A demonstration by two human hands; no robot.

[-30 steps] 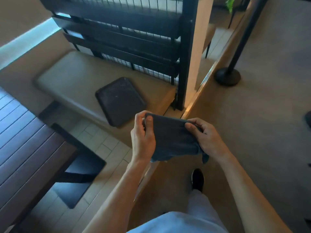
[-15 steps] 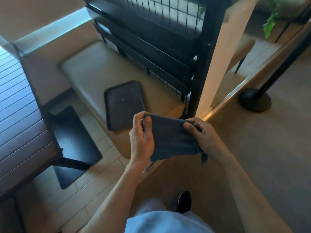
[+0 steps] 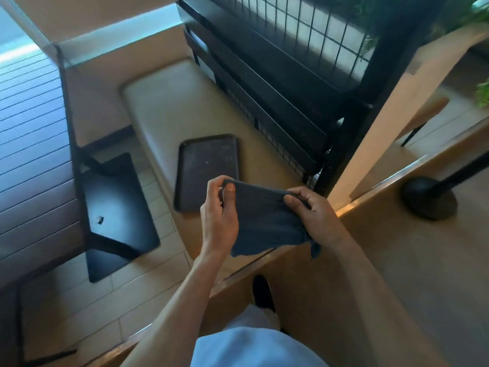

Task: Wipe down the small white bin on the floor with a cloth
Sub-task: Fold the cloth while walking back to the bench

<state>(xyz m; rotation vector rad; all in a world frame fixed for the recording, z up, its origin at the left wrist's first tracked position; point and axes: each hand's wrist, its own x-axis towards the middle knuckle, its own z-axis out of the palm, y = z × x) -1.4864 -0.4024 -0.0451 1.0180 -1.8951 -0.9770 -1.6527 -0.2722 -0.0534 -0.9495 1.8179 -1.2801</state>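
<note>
Blue-grey cloth (image 3: 267,221) hangs stretched between my two hands at the centre of the head view, its top edge drawn flat and its lower corners drooping free. My left hand (image 3: 218,215) closes on the cloth's left edge, thumb pressed over the front and fingers curled behind; my right hand (image 3: 315,215) pinches the right edge the same way, so both are shut on fabric and nothing else. At 11 o'clock from the hands a dark tray (image 3: 206,170) lies flat on a tan padded bench (image 3: 164,102); at 12 o'clock a black wire-grid rack (image 3: 291,62) stands against the bench. At 9 o'clock sits a dark slatted table (image 3: 31,144) on a black base, and at 3 o'clock a round black post base (image 3: 430,200) rests on the floor. My dark shoe (image 3: 262,292) shows at 6 o'clock.

The small white bin is nowhere in this view, so I judge the wiping has not begun. The risks I see: searching with my eyes on the cloth and tripping over the raised strip between tile and carpet, or letting the trailing corner drag on the floor and soil it.
</note>
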